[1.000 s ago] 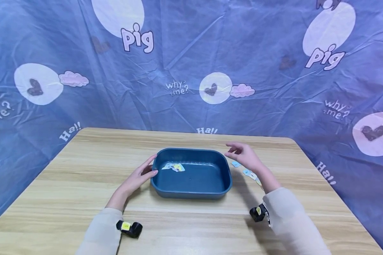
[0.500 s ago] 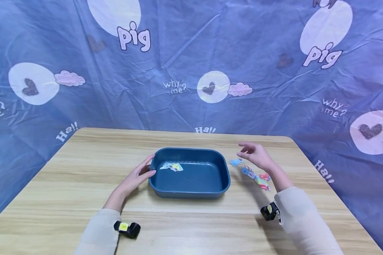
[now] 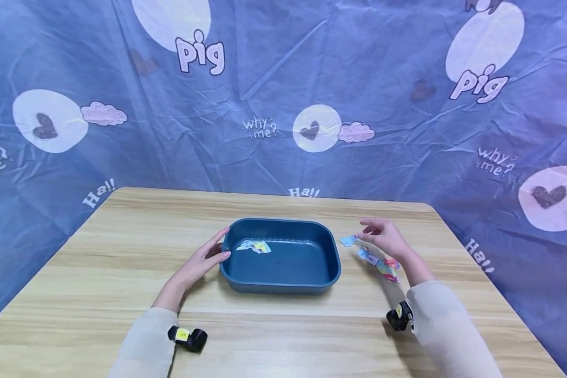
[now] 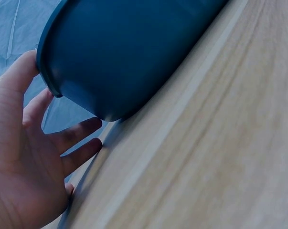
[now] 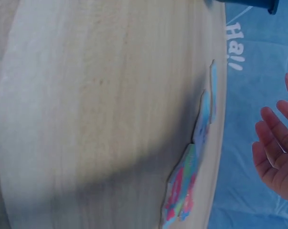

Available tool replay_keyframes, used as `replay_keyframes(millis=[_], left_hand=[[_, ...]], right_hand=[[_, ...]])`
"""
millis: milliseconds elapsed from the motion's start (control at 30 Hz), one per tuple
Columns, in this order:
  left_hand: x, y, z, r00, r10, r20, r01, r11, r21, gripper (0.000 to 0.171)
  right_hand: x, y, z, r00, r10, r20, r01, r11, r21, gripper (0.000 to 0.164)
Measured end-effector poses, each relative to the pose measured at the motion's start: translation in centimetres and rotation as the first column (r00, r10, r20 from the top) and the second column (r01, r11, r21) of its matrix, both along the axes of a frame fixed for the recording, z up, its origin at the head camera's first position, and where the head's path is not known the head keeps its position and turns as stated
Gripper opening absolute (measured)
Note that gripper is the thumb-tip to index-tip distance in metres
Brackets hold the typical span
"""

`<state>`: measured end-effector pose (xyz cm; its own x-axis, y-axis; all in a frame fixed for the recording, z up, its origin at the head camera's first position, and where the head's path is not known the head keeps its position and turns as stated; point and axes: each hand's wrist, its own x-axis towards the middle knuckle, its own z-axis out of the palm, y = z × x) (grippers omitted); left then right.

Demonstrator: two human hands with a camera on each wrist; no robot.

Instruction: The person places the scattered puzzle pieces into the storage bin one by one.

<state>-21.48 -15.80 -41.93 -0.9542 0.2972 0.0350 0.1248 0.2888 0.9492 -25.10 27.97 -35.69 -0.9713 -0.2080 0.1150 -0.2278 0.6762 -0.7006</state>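
A dark blue plastic basin (image 3: 279,288) stands on the wooden table. My left hand (image 3: 202,265) touches its left rim, thumb at the edge and fingers spread loosely. In the left wrist view, the left hand (image 4: 34,148) has its thumb and index fingertips right at the rim; the other fingers reach below. A thin colourful cut-out piece (image 3: 255,247) lies inside the basin. Right of it, my right hand (image 3: 385,239) hovers low with relaxed, bent fingers beside a light blue piece (image 3: 348,241). In the right wrist view, the right hand (image 5: 280,143) shows nothing between its fingers.
More flat, irregular pieces lie in a row on the table: a blue one (image 3: 368,256), a green and red one (image 3: 388,271) and a red one (image 3: 392,262). A blue printed cloth (image 3: 283,105) hangs behind the table (image 3: 283,336).
My right hand has moved right, away from the basin's rim, then lowered toward the light blue piece. My left hand stays at the basin's left rim.
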Motion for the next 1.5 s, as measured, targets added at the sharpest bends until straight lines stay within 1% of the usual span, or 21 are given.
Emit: replay_keyframes(millis=[100,333,433,633,767,867,1033,1100,1167,1367,1500], left_hand=[[0.0,0.0,0.0,1.0,-0.009,0.003,0.009,1.0,0.005,0.059],[-0.1,0.1,-0.1,1.0,-0.007,0.005,0.007,1.0,0.017,0.058],[0.0,0.0,-0.1,1.0,-0.006,0.012,0.006,1.0,0.014,0.058],[0.0,-0.1,-0.2,1.0,0.005,0.01,-0.005,1.0,0.01,0.058],[0.1,-0.1,-0.1,1.0,0.002,0.008,-0.002,1.0,0.01,0.058],[0.3,0.0,0.4,1.0,0.001,0.022,-0.001,1.0,0.019,0.058],[1.2,0.5,2.0,1.0,-0.01,0.023,0.009,1.0,0.022,0.058],[1.3,0.5,2.2,1.0,-0.01,0.019,0.01,1.0,0.019,0.058],[1.2,0.4,2.0,1.0,-0.011,0.017,0.01,1.0,0.018,0.059],[0.1,-0.1,0.3,1.0,0.001,0.02,-0.001,1.0,0.004,0.059],[-0.1,0.0,0.0,1.0,0.012,0.017,-0.012,1.0,0.001,0.058]], right_hand=[[-0.3,0.2,-0.5,1.0,-0.013,0.027,0.013,1.0,-0.009,0.044],[-0.7,0.4,-1.4,0.997,-0.052,0.051,0.053,0.999,-0.013,0.045],[-1.1,0.5,-1.8,0.994,-0.074,0.076,0.075,0.997,-0.008,0.046],[-1.9,0.7,-2.9,0.983,-0.101,0.156,0.103,0.995,-0.008,0.048],[-2.2,0.7,-3.5,0.97,-0.125,0.21,0.136,0.99,-0.037,0.05],[-2.4,0.8,-3.9,0.966,-0.14,0.218,0.154,0.987,-0.045,0.051],[-2.6,1.0,-4.3,0.966,-0.154,0.207,0.166,0.985,-0.043,0.05],[-2.7,1.0,-4.4,0.965,-0.157,0.212,0.17,0.984,-0.048,0.05],[-2.8,1.0,-4.4,0.965,-0.152,0.214,0.165,0.985,-0.046,0.049],[-3.0,1.1,-4.7,0.968,-0.133,0.213,0.14,0.99,-0.019,0.049],[-3.0,1.3,-4.7,0.967,-0.145,0.209,0.144,0.989,0.022,0.05]])
